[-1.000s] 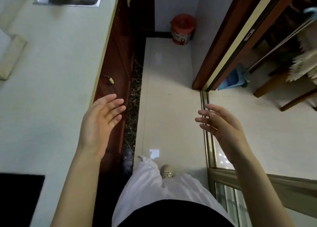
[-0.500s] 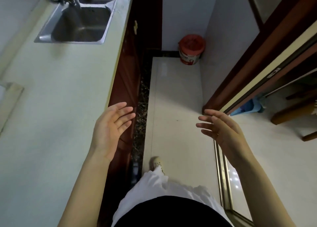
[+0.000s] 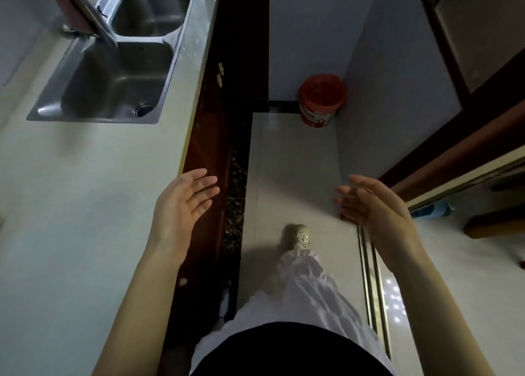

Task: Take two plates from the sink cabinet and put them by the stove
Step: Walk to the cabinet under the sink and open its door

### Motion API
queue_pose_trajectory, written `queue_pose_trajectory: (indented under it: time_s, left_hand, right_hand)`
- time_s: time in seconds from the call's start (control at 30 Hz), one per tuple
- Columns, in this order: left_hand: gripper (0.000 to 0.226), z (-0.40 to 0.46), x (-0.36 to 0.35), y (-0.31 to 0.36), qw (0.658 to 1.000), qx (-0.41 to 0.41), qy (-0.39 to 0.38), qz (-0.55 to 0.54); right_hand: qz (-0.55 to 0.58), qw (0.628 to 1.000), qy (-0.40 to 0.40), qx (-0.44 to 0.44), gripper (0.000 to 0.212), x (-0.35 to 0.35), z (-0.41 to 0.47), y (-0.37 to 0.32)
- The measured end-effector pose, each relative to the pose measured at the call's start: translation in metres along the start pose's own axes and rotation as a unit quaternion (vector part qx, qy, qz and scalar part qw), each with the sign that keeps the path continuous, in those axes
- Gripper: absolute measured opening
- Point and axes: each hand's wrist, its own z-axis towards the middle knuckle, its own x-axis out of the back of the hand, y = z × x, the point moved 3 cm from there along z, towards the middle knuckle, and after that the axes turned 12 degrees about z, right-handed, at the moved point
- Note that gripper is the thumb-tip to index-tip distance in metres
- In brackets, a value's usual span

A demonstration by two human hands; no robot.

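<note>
A steel double sink (image 3: 113,71) with a tap sits in the pale countertop (image 3: 71,205) at the upper left. Below the counter's edge runs the dark red-brown sink cabinet (image 3: 210,136), doors closed, with pale handles (image 3: 219,74). No plates are in view, and no stove. My left hand (image 3: 181,208) hovers open, palm inward, over the counter's front edge. My right hand (image 3: 375,208) is open too, held over the floor, and holds nothing.
A red-lidded bucket (image 3: 321,99) stands on the tiled floor in the far corner. A sliding-door track (image 3: 372,276) and dark wooden door frame (image 3: 454,154) lie on the right. My foot (image 3: 299,237) is forward on the tiles in the narrow aisle.
I have walked forward along the counter: the sink has come closer and into full view, as has the bucket. Both hands stay open and raised in front of me.
</note>
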Motion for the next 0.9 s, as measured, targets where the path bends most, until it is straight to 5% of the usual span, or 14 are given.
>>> queue_pose_trajectory:
  time_s: [0.4, 0.9]
  left_hand:
    - [0.025, 0.161, -0.107, 0.086, 0.998, -0.054, 0.029, 0.003]
    - [0.027, 0.318, -0.133, 0.133, 0.996, -0.007, 0.091, -0.016]
  right_hand:
    - [-0.065, 0.995, -0.073, -0.009, 0.03, -0.001, 0.214, -0.08]
    - [-0.07, 0.994, -0.078, -0.039, 0.032, -0.025, 0.399, -0.099]
